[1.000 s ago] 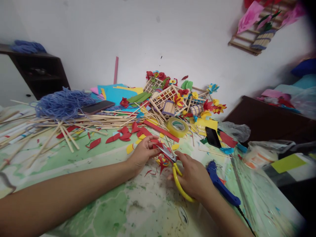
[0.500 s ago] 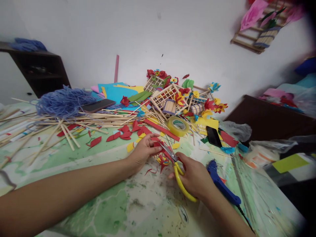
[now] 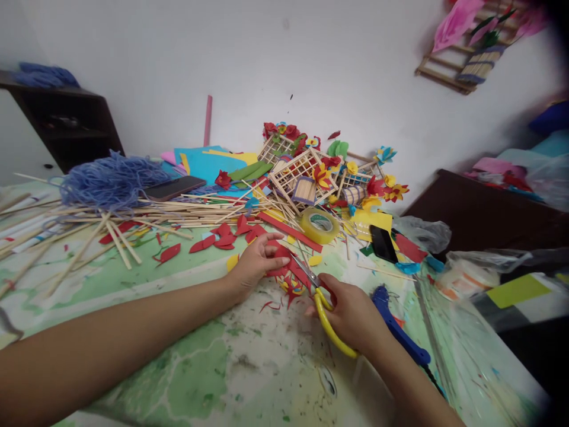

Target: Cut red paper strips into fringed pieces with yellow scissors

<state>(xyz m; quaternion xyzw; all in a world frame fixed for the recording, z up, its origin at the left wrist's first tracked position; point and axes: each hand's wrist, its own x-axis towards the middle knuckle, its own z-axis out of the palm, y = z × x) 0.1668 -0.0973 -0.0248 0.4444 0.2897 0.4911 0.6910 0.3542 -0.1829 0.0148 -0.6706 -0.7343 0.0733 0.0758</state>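
Observation:
Near the middle of the table, my left hand (image 3: 255,265) pinches a piece of red paper (image 3: 278,261) between thumb and fingers. My right hand (image 3: 351,311) is closed round the yellow handles of a pair of scissors (image 3: 329,327). The metal blades point up and left, with their tips beside the red paper. Below the blades lies a small heap of red and yellow paper scraps (image 3: 292,289). Cut red paper petals (image 3: 225,237) lie beyond my left hand, and a red paper strip (image 3: 291,230) lies behind the blades.
A roll of clear tape (image 3: 320,225) lies beyond the scissors, before stick frames with paper flowers (image 3: 306,178). On the right are a blue glue gun (image 3: 398,326) and a black phone (image 3: 383,243). Wooden sticks (image 3: 191,213) and blue yarn (image 3: 113,181) spread over the left.
The red paper in my left hand has turned and shows a broader face. The scissor tips now sit at its right edge, and my left fingers have shifted slightly.

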